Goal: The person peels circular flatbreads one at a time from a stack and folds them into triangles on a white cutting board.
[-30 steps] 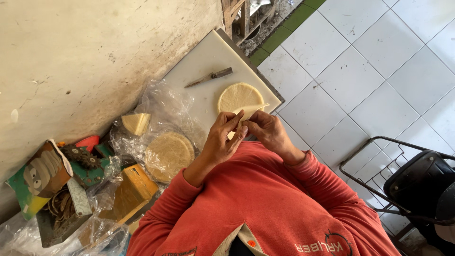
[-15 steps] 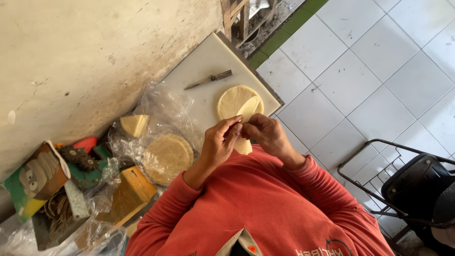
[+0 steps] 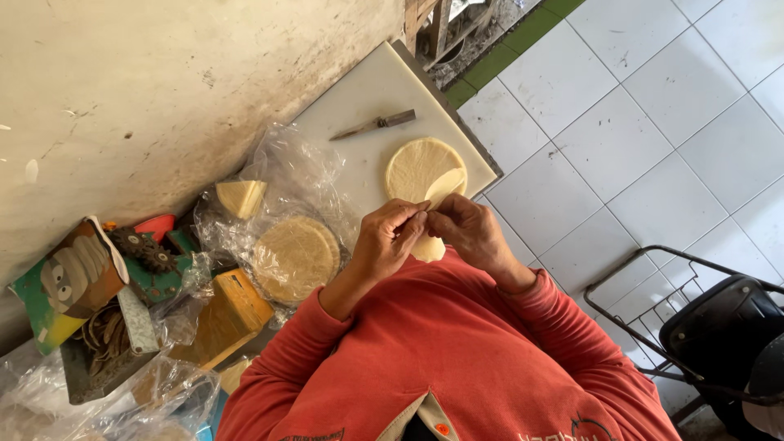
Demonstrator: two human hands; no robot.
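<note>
Two hands: both meet above the near edge of the board, pinching one pale folded wrapper between them.
Board [image 3: 359, 106]: white cutting slab set against the stained wall.
Plastic bag [image 3: 286, 175]: clear, crumpled, lying just left of the hands and holding a round stack of wrappers [image 3: 296, 257].
Round wrapper [image 3: 416, 167]: flat on the board, just beyond the fingers.
Left hand [image 3: 388, 241]: fingertips closed on the folded wrapper [image 3: 441, 189].
Right hand [image 3: 474, 233]: fingers closed on the same piece from the other side.
Knife [image 3: 376, 125]: lies on the board, well apart from both hands.
</note>
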